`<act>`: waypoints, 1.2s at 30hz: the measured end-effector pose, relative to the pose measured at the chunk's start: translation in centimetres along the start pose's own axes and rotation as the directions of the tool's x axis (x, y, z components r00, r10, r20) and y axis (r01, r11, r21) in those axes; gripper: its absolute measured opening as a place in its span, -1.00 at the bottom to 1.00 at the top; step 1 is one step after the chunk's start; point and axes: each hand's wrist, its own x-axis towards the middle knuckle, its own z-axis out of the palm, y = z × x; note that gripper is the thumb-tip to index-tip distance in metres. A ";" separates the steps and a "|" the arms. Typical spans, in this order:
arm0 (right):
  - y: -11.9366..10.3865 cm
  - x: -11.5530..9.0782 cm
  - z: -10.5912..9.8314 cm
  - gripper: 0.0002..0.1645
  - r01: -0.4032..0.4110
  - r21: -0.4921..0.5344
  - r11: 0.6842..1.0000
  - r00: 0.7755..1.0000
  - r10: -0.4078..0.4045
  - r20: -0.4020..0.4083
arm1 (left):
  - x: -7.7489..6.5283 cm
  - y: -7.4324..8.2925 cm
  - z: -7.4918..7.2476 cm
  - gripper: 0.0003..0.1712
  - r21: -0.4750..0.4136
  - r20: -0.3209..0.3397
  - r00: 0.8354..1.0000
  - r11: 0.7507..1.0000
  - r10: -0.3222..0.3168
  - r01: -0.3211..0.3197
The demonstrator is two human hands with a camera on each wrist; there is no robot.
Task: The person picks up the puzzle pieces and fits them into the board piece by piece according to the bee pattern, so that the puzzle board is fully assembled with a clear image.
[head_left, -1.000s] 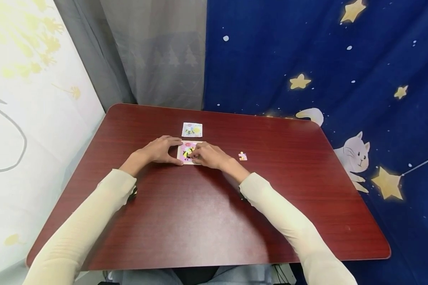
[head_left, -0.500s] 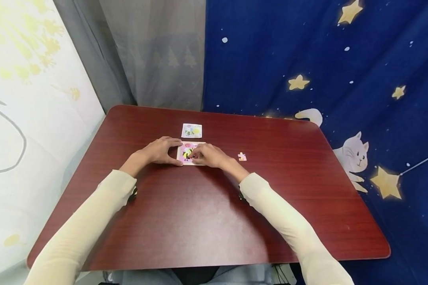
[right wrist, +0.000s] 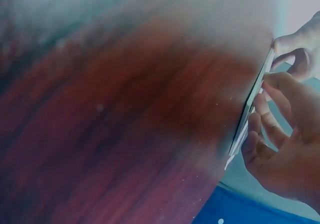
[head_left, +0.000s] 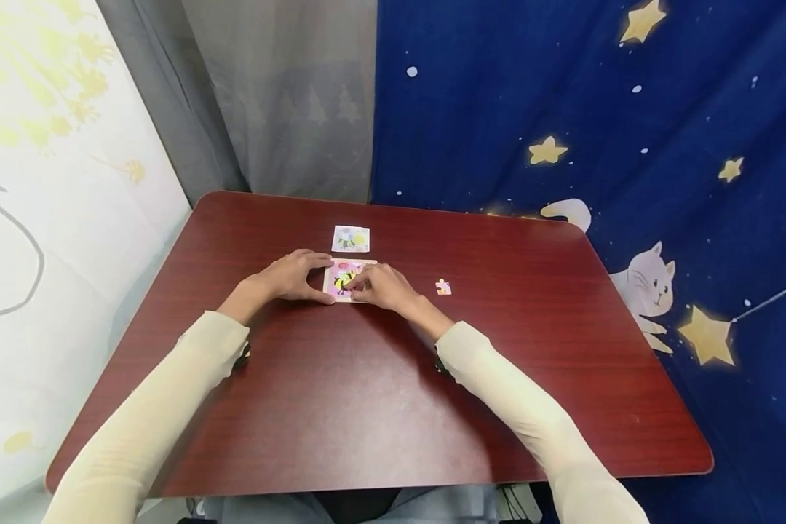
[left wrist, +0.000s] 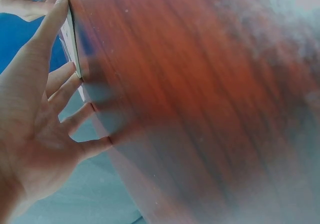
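Observation:
A small jigsaw puzzle board (head_left: 342,275) with a bee picture on pink and a pale border lies flat on the table. My left hand (head_left: 292,275) holds its left side, thumb at the near corner and fingertips at the far one. The other left fingers (left wrist: 80,118) spread and touch the table, as the left wrist view shows. My right hand (head_left: 384,285) reaches over the board's right part, thumb and index finger pinching at a puzzle piece low in the picture. Those fingers mostly hide that piece. Right of the hand lies a loose puzzle piece (head_left: 443,287).
Just beyond the board lies a pale picture card (head_left: 351,239) with a similar bee. Everything rests on a dark red wooden table (head_left: 340,407) with rounded corners. Grey and blue curtains (head_left: 458,109) hang behind it, and a white printed cloth (head_left: 59,218) stands at the left.
Both hands stay in nearly the same place on the board. The right fingertips shift very slightly, and the view itself moves a little.

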 end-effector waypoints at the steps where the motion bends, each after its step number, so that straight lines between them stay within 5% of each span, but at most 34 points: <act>1: -0.1 0.1 -0.1 -0.75 -0.003 0.010 1.000 1.000 0.003 -0.005 | 0.0 0.0 -0.1 0.08 0.002 -0.004 1.000 1.000 -0.003 0.003; 15: 1.0 -0.2 -0.2 -0.70 0.077 0.109 0.991 0.997 -0.074 -0.031 | -0.1 0.1 -0.2 0.08 -0.009 0.000 1.000 1.000 0.007 -0.007; 36: 4.0 -2.4 -2.0 -0.61 0.044 0.096 0.994 0.997 -0.038 -0.068 | -0.1 0.2 -0.2 0.13 -0.007 0.031 0.999 0.999 -0.031 0.031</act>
